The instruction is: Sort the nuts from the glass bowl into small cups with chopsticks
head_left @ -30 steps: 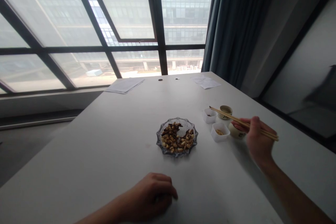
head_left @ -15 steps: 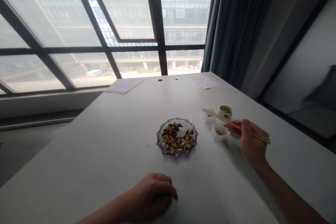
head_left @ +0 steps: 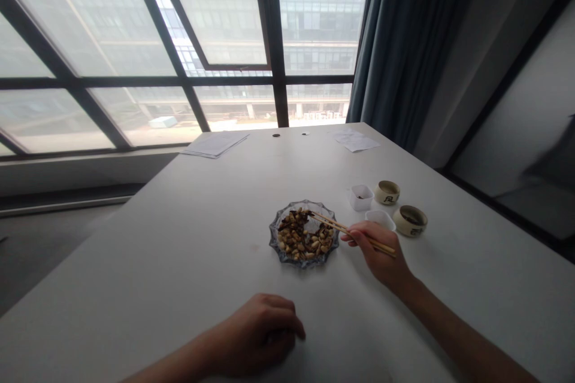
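A scalloped glass dish (head_left: pixel 275 246) of mixed nuts and dark pieces sits in the middle of the white table (head_left: pixel 179 263). My right hand (head_left: pixel 380 254) is closed on a pair of wooden chopsticks (head_left: pixel 345 230), and their tips reach over the dish's far right part. My left hand (head_left: pixel 258 335) rests on the table near me, fingers curled under, nothing visible in it. Right of the dish stand two small white square cups (head_left: pixel 361 197), the nearer one (head_left: pixel 381 217) partly behind my right hand.
Two small round ceramic cups (head_left: pixel 387 192) (head_left: pixel 409 221) stand to the right of the square cups. Papers (head_left: pixel 214 145) (head_left: pixel 357 140) lie at the table's far edge by the window. A dark curtain (head_left: pixel 404 42) hangs at the back right.
My right hand has moved left with the chopsticks, from above the small cups to the dish, uncovering the nearer round cup. My left hand has stayed put.
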`<state>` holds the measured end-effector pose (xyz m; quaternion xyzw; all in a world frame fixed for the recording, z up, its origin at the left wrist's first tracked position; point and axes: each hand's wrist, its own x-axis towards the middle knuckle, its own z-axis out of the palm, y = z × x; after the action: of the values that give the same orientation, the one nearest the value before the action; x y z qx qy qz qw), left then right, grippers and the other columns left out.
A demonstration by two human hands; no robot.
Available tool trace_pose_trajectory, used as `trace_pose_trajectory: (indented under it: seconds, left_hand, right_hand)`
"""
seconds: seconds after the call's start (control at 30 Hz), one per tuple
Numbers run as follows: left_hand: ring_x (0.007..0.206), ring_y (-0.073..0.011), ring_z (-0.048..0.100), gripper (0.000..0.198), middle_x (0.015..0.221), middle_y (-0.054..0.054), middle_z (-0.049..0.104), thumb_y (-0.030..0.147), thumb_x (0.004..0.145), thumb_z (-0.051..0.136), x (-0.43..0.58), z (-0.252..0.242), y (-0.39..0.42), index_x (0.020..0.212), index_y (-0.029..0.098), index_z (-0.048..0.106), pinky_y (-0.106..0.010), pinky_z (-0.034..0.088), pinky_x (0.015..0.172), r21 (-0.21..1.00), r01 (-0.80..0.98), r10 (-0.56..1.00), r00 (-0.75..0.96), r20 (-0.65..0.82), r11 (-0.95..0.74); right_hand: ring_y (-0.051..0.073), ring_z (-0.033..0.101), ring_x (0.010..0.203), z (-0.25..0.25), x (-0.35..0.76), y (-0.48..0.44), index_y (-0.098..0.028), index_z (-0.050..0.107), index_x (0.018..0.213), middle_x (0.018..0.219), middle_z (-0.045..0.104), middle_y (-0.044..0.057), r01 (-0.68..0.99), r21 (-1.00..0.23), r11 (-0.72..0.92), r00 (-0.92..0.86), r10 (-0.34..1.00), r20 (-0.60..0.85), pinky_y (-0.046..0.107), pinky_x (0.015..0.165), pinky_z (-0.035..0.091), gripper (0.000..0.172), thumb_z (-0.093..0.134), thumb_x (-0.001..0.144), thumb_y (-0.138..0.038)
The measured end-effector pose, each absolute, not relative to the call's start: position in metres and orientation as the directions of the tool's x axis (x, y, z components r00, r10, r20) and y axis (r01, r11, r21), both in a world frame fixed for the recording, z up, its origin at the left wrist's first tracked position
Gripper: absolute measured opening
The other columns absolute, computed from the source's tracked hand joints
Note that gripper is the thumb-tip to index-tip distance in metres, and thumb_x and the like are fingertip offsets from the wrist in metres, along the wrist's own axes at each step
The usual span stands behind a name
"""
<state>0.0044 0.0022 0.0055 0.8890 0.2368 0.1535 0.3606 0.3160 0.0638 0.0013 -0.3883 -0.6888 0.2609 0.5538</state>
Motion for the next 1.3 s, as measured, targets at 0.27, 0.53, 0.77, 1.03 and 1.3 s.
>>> trace_pose_trajectory:
  seconds: [0.27, 0.53, 0.77, 1.03, 1.3]
  left_hand:
    - [0.081, -0.0182, 0.069, 0.028, 0.092, -0.007, 0.073, 0.010, 0.091, 0.058, 0.005, 0.006, 0.002, 0.110, 0.023, 0.075, -0.024, 0.052, 0.077, 0.709, 0.319, 0.534, 0.840, 0.095, -0.629]
    - [0.081, -0.0179, 0.070, 0.026, 0.092, -0.007, 0.073, 0.012, 0.093, 0.058, 0.005, 0.006, 0.003, 0.111, 0.023, 0.074, -0.023, 0.051, 0.077, 0.701, 0.313, 0.522, 0.847, 0.100, -0.641]
    - [0.080, -0.0180, 0.069, 0.021, 0.091, -0.007, 0.072, 0.016, 0.097, 0.058, 0.005, 0.007, 0.002, 0.110, 0.022, 0.073, -0.024, 0.051, 0.077, 0.694, 0.314, 0.520, 0.848, 0.102, -0.648]
    - [0.081, -0.0185, 0.070, 0.023, 0.091, -0.008, 0.073, 0.015, 0.094, 0.058, 0.005, 0.007, 0.002, 0.109, 0.022, 0.074, -0.024, 0.052, 0.077, 0.692, 0.320, 0.526, 0.845, 0.101, -0.647]
    - [0.079, -0.0179, 0.069, 0.025, 0.090, -0.007, 0.073, 0.013, 0.091, 0.058, 0.006, 0.009, 0.002, 0.107, 0.022, 0.075, -0.023, 0.051, 0.075, 0.702, 0.310, 0.530, 0.841, 0.112, -0.641]
  right_hand:
    - [0.020, 0.075, 0.083, 0.001, 0.315, 0.061, -0.022, 0.080, 0.095, 0.093, 0.079, 0.007, 0.266, -0.719, 0.642, -0.162, 0.765, 0.623, 0.031, 0.074, 0.061, 0.018, 0.064, 0.103, -0.024]
    - [0.019, 0.077, 0.077, 0.010, 0.316, 0.056, -0.021, 0.079, 0.092, 0.090, 0.080, 0.006, 0.320, -0.663, 0.677, -0.074, 0.715, 0.695, 0.031, 0.071, 0.063, 0.021, 0.062, 0.104, -0.022]
    - [0.023, 0.081, 0.075, 0.031, 0.350, 0.060, -0.020, 0.080, 0.094, 0.089, 0.082, 0.007, 0.379, -0.734, 0.564, 0.325, 0.661, 0.676, 0.035, 0.076, 0.067, 0.021, 0.068, 0.101, -0.035]
    - [0.027, 0.080, 0.068, 0.036, 0.369, 0.066, -0.016, 0.078, 0.086, 0.081, 0.082, 0.011, 0.323, -0.834, 0.448, 0.525, 0.649, 0.551, 0.040, 0.069, 0.068, 0.039, 0.072, 0.095, -0.053]
    - [0.026, 0.080, 0.067, 0.038, 0.370, 0.064, -0.015, 0.076, 0.084, 0.079, 0.081, 0.011, 0.338, -0.842, 0.420, 0.525, 0.659, 0.539, 0.038, 0.069, 0.068, 0.040, 0.070, 0.096, -0.053]
